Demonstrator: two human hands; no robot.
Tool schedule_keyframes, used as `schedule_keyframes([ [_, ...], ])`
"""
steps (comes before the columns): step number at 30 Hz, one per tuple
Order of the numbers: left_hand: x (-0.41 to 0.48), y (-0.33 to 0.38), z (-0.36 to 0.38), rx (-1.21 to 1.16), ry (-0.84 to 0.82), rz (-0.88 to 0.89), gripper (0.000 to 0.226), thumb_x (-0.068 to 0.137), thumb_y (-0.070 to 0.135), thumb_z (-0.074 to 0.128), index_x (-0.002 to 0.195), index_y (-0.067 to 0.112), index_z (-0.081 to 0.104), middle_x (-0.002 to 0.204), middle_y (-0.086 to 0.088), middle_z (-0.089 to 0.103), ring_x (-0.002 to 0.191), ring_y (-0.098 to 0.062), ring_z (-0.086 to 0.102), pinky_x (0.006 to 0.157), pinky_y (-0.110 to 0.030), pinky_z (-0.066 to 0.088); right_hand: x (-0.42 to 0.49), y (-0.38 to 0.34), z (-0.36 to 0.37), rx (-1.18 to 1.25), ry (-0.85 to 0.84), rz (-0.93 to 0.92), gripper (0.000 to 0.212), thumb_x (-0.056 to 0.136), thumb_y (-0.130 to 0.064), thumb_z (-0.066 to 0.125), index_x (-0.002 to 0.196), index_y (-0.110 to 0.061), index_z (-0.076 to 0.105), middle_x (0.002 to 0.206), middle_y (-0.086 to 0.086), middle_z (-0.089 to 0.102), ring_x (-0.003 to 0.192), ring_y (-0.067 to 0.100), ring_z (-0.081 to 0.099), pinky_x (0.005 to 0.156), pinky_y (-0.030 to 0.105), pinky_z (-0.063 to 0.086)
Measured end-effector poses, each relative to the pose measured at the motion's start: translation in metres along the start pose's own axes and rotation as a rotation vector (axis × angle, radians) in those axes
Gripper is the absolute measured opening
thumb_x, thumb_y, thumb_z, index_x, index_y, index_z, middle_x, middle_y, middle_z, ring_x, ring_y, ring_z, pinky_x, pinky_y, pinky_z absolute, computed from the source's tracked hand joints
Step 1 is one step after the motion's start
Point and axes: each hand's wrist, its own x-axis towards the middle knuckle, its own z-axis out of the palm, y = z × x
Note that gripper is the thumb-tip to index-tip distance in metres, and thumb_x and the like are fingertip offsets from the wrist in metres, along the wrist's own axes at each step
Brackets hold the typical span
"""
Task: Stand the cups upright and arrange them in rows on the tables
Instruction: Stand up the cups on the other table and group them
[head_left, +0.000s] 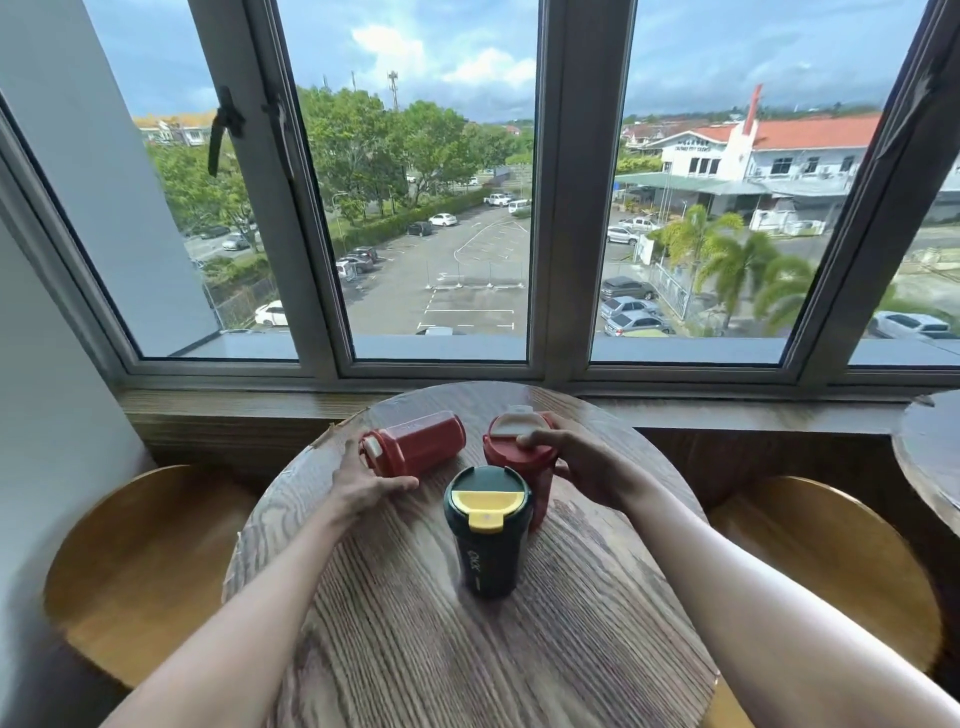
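As viewed across the table (395, 649): window (441, 208) beyond far edge.
Lying red cup (421, 441): on its side, near far-left edge.
Left grip (363, 480): curled round its lid end.
Standing red cup (511, 457): upright, far right.
Right grip (579, 465): clamped on its lid.
Green cup (488, 545): upright, middle.

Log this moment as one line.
left hand: grips lying red cup | right hand: grips upright red cup | green cup: upright, free

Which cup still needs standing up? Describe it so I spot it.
On the round wooden table by the window, look far left, at the left hand. The red cup there lies on its side; the other red cup and the dark green cup stand upright.
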Motion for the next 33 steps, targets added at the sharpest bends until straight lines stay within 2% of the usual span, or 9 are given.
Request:
schedule_keyframes([
  [3, 0.003, -0.002, 0.004, -0.011, 0.046, 0.018, 0.102, 0.052, 0.014, 0.097, 0.135, 0.020, 0.038, 0.128, -0.014, 0.056, 0.119, -0.034, 0.056, 0.102, -0.046, 0.047, 0.001, 0.002, 0.000, -0.002, -0.009, 0.001, 0.039, 0.079, -0.015, 0.067, 0.117, -0.023, 0.062, 0.127, 0.011, 0.065, 0.124, 0.024, 0.057, 0.109, 0.037, 0.040],
  [8, -0.001, 0.027, -0.008, 0.027, 0.098, 0.197, 0.107, 0.031, 0.050, 0.090, 0.126, 0.017, 0.051, 0.114, -0.005, 0.057, 0.103, -0.023, 0.059, 0.087, -0.034, 0.054, 0.001, 0.001, 0.000, 0.031, -0.020, -0.007, 0.035, 0.082, -0.011, 0.065, 0.114, -0.024, 0.062, 0.129, 0.012, 0.064, 0.124, 0.025, 0.057, 0.106, 0.035, 0.042],
  [12, -0.009, 0.072, -0.014, 0.242, -0.004, 0.329, 0.092, 0.053, 0.028, 0.095, 0.133, 0.021, 0.051, 0.117, -0.009, 0.044, 0.105, -0.023, 0.050, 0.097, -0.034, 0.046, 0.000, 0.003, 0.001, 0.049, -0.017, -0.025, 0.038, 0.082, -0.011, 0.065, 0.118, -0.022, 0.061, 0.127, 0.011, 0.065, 0.116, 0.020, 0.060, 0.104, 0.034, 0.042],
  [14, -0.011, 0.086, -0.014, 0.367, -0.135, 0.334, 0.082, 0.061, 0.016, 0.093, 0.130, 0.028, 0.049, 0.117, -0.010, 0.039, 0.106, -0.023, 0.046, 0.102, -0.034, 0.042, -0.001, 0.003, 0.002, 0.054, -0.011, -0.028, 0.040, 0.081, -0.011, 0.065, 0.120, -0.020, 0.061, 0.127, 0.012, 0.065, 0.110, 0.018, 0.061, 0.101, 0.032, 0.043],
  [17, -0.015, 0.101, -0.010, 0.500, -0.218, 0.295, 0.090, 0.060, 0.035, 0.093, 0.136, 0.025, 0.046, 0.121, -0.010, 0.041, 0.116, -0.028, 0.048, 0.104, -0.038, 0.043, 0.001, 0.003, 0.001, 0.049, -0.013, -0.023, 0.042, 0.080, -0.013, 0.067, 0.121, -0.021, 0.061, 0.127, 0.012, 0.065, 0.111, 0.019, 0.061, 0.098, 0.032, 0.043],
  [20, -0.021, 0.113, 0.007, 0.693, -0.178, 0.203, 0.102, 0.059, 0.061, 0.084, 0.140, 0.017, 0.041, 0.130, -0.011, 0.040, 0.124, -0.031, 0.048, 0.106, -0.042, 0.044, 0.001, 0.004, 0.000, 0.049, -0.018, -0.017, 0.041, 0.078, -0.014, 0.069, 0.118, -0.023, 0.062, 0.126, 0.009, 0.066, 0.117, 0.022, 0.060, 0.106, 0.035, 0.041],
  [26, -0.031, 0.124, 0.029, 0.947, -0.096, 0.148, 0.115, 0.064, 0.083, 0.062, 0.146, 0.007, 0.034, 0.141, -0.016, 0.042, 0.130, -0.035, 0.049, 0.105, -0.043, 0.045, -0.003, 0.002, 0.002, 0.047, -0.019, -0.024, 0.031, 0.081, -0.011, 0.066, 0.109, -0.026, 0.065, 0.124, 0.009, 0.068, 0.108, 0.016, 0.061, 0.107, 0.036, 0.040],
  [30, -0.024, 0.140, 0.012, 1.119, -0.193, 0.113, 0.113, 0.060, 0.097, 0.041, 0.140, 0.017, 0.044, 0.134, -0.012, 0.059, 0.114, -0.031, 0.061, 0.091, -0.038, 0.053, -0.004, 0.001, 0.004, 0.061, -0.020, -0.025, 0.032, 0.083, -0.010, 0.065, 0.111, -0.024, 0.063, 0.120, 0.009, 0.068, 0.104, 0.016, 0.061, 0.104, 0.034, 0.041],
  [33, -0.020, 0.152, 0.004, 1.051, -0.351, 0.122, 0.081, 0.081, 0.075, 0.049, 0.138, 0.018, 0.048, 0.135, -0.011, 0.056, 0.106, -0.028, 0.059, 0.073, -0.033, 0.053, -0.006, 0.002, 0.004, 0.058, -0.026, -0.032, 0.038, 0.076, -0.017, 0.069, 0.113, -0.023, 0.064, 0.124, 0.011, 0.067, 0.106, 0.016, 0.061, 0.107, 0.036, 0.040],
])
